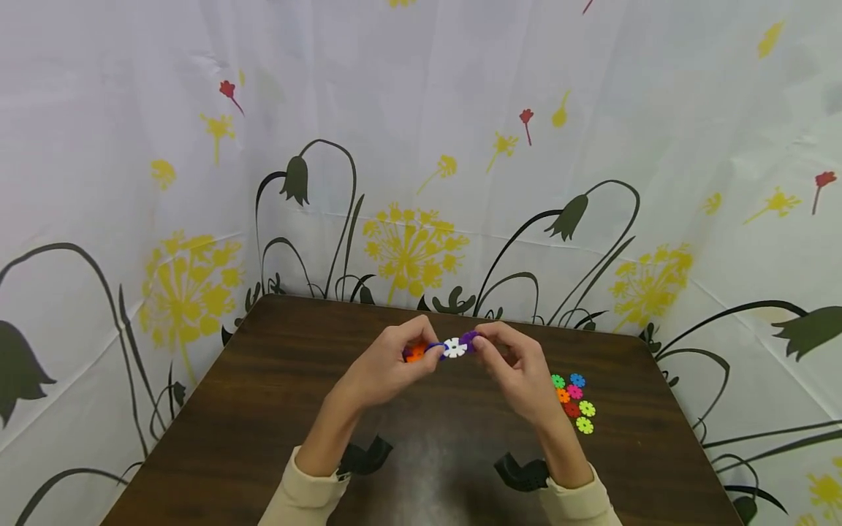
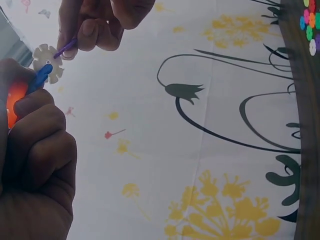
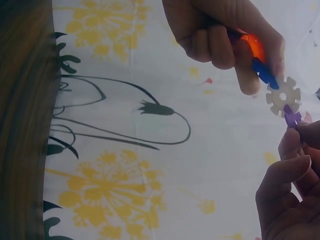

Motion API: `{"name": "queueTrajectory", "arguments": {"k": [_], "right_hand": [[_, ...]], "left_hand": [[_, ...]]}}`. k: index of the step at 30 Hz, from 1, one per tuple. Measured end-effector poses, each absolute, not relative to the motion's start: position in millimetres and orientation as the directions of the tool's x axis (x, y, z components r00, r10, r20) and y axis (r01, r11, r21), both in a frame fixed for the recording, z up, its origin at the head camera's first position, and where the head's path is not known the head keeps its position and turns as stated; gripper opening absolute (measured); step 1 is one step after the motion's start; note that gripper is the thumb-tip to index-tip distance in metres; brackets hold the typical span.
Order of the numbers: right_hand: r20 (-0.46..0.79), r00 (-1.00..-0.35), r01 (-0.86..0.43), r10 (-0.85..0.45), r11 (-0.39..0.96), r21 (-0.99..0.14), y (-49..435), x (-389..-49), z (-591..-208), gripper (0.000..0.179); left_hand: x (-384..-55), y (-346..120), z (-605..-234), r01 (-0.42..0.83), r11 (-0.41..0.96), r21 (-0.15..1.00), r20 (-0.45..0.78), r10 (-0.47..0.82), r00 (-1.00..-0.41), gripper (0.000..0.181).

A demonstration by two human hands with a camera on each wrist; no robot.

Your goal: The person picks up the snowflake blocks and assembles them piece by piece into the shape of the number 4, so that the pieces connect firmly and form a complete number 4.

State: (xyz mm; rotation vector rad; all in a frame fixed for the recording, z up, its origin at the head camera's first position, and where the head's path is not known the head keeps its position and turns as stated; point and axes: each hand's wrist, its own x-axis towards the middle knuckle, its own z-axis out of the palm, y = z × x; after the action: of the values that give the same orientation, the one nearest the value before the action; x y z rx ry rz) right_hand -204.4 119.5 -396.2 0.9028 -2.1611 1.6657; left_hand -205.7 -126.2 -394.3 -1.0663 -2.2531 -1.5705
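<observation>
The white disc [image 1: 454,348] is up above the tabletop [image 1: 263,409], between the two hands: flat, notched all round its rim, with a small hole at its centre. On its left a blue disc [image 3: 265,73] meets the rim edge-on, and beyond that an orange disc [image 1: 414,355] is partly hidden by the left hand [image 1: 395,367], whose fingers pinch the blue one. On its right a purple disc [image 1: 468,338], also turned crosswise, is pinched in the fingers of the right hand [image 1: 522,369]. Holding the neighbours rather than the white disc seems meant to leave its notches exposed and let both sides be steadied (whether the purple one is fully seated, I cannot tell). Loose discs [image 1: 575,392] in green, blue, pink, orange, red and yellow lie in a cluster on the right, probably kept there within reach yet aside. A flower-printed cloth [image 1: 427,95] hangs at the far side.
</observation>
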Motion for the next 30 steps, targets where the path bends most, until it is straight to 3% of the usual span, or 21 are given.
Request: {"name": "queueTrajectory", "arguments": {"k": [6,13,19,24,30], "right_hand": [[0.523,-0.812,-0.575,-0.258,0.196,-0.795,118.9,-204.3,-398.1,0.01],[0.434,-0.865,-0.496,-0.253,0.294,-0.817,132.5,-211.2,-421.3,0.02],[0.316,-0.909,-0.406,-0.272,0.408,-0.818,157.6,-231.5,-468.4,0.013],[0.105,-0.956,-0.249,-0.274,0.571,-0.782,176.3,-253.1,-516.2,0.015],[-0.007,-0.97,-0.183,-0.242,0.752,-0.634,199.4,-270.6,-548.0,0.025]], "left_hand": [[-210.9,-124.6,-395.5,0.607,0.17,0.776,0.506,0.407,-0.761,0.006],[-223.0,-124.0,-414.6,0.439,0.077,0.895,0.391,0.335,-0.857,0.044],[-227.3,-128.7,-438.5,0.317,-0.161,0.935,0.351,0.287,-0.891,0.06],[-226.6,-128.8,-458.0,0.143,-0.35,0.926,0.253,0.293,-0.922,0.045],[-232.0,-119.4,-471.0,0.078,-0.319,0.944,0.162,0.247,-0.955,0.025]]}}
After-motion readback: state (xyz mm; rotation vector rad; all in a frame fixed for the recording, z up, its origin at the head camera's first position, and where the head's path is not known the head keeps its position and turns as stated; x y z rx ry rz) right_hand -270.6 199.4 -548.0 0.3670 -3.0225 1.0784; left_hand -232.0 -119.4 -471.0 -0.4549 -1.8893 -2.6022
